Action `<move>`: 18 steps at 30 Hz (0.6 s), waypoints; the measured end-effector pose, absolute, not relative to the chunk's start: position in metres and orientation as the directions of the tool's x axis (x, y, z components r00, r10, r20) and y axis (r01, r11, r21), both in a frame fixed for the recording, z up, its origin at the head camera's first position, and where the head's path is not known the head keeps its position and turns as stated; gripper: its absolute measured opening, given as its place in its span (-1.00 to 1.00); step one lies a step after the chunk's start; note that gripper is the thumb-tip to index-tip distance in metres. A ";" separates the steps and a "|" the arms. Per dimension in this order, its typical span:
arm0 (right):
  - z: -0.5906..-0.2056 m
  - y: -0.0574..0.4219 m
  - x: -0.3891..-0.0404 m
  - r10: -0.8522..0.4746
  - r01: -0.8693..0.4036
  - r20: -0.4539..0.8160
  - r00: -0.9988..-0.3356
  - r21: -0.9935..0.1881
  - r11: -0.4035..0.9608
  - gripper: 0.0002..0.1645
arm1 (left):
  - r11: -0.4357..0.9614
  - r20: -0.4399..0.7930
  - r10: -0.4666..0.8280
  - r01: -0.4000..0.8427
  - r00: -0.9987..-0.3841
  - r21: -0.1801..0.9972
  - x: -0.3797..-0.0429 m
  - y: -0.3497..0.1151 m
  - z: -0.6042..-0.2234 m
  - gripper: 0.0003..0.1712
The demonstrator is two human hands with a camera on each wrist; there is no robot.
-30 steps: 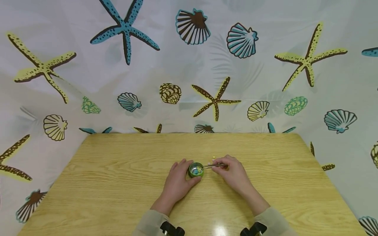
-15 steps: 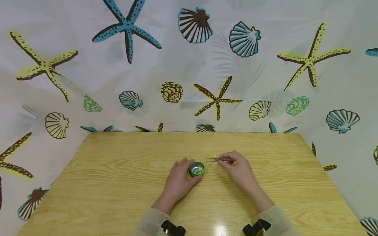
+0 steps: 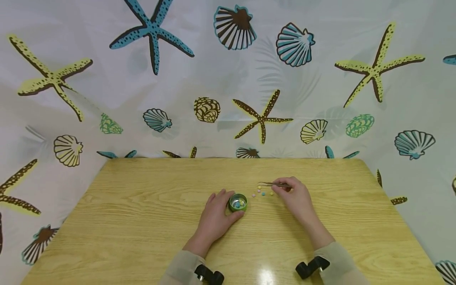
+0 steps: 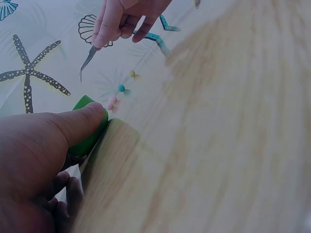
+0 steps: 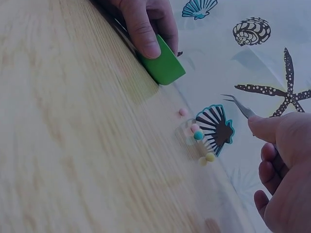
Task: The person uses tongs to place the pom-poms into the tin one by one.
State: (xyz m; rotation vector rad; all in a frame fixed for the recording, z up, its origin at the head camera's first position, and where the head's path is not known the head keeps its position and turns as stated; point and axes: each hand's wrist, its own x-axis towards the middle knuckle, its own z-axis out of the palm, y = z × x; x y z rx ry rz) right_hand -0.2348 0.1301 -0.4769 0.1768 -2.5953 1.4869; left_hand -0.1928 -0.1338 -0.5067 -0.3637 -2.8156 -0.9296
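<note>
My left hand (image 3: 215, 213) holds a small round green tin (image 5: 167, 63) on the table, thumb on its near side and fingers around the far side. Blue and yellow beads (image 3: 238, 204) lie inside the tin. My right hand (image 3: 295, 198) pinches bent-tip tweezers (image 3: 276, 184) between thumb and fingers. In the right wrist view the tips stand apart with nothing between them. Below the tips in the head view are loose beads: a yellow bead (image 3: 259, 187), two pink beads (image 3: 253, 195), a blue bead (image 3: 263, 194) and another yellow bead (image 3: 272, 194).
The wood-grain table (image 3: 142, 221) reaches back to a white cloth (image 3: 228, 79) printed with starfish and shells, which also hangs at both sides. A black camera mount (image 3: 313, 267) sits on the right sleeve and another mount (image 3: 209, 274) on the left.
My right hand has drawn the tweezers from over the tin to the right and back, to the far side of the loose beads. My left hand stays at the tin.
</note>
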 end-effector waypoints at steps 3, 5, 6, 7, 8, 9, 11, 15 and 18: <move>-0.479 0.133 -0.237 -0.021 -0.159 0.171 -0.985 -0.855 0.494 -0.80 | 0.781 0.217 0.177 0.271 -0.960 0.563 -0.192 -0.133 -0.506 -0.20; -0.481 0.134 -0.239 -0.012 -0.145 0.159 -0.987 -0.862 0.487 -0.80 | 0.781 0.217 0.175 0.269 -0.960 0.564 -0.192 -0.133 -0.505 -0.20; -0.481 0.135 -0.240 -0.009 -0.140 0.155 -0.988 -0.863 0.485 -0.80 | 0.781 0.218 0.175 0.270 -0.960 0.563 -0.192 -0.133 -0.505 -0.20; -0.482 0.136 -0.240 -0.006 -0.135 0.150 -0.989 -0.866 0.482 -0.80 | 0.782 0.219 0.176 0.271 -0.960 0.561 -0.192 -0.133 -0.505 -0.20; -0.483 0.136 -0.241 -0.006 -0.134 0.151 -0.989 -0.864 0.486 -0.79 | 0.782 0.218 0.176 0.271 -0.960 0.562 -0.192 -0.132 -0.505 -0.20; -0.484 0.137 -0.242 -0.004 -0.129 0.145 -0.989 -0.866 0.484 -0.79 | 0.780 0.219 0.177 0.273 -0.959 0.563 -0.192 -0.132 -0.505 -0.20; -0.485 0.138 -0.244 -0.002 -0.121 0.137 -0.991 -0.867 0.483 -0.78 | 0.776 0.222 0.180 0.276 -0.958 0.567 -0.191 -0.132 -0.505 -0.21; -0.489 0.141 -0.249 -0.003 -0.098 0.110 -0.994 -0.873 0.479 -0.76 | 0.765 0.230 0.184 0.286 -0.956 0.577 -0.192 -0.132 -0.505 -0.21; -0.491 0.142 -0.251 -0.010 -0.099 0.107 -0.994 -0.870 0.483 -0.74 | 0.764 0.233 0.186 0.289 -0.955 0.577 -0.192 -0.133 -0.505 -0.21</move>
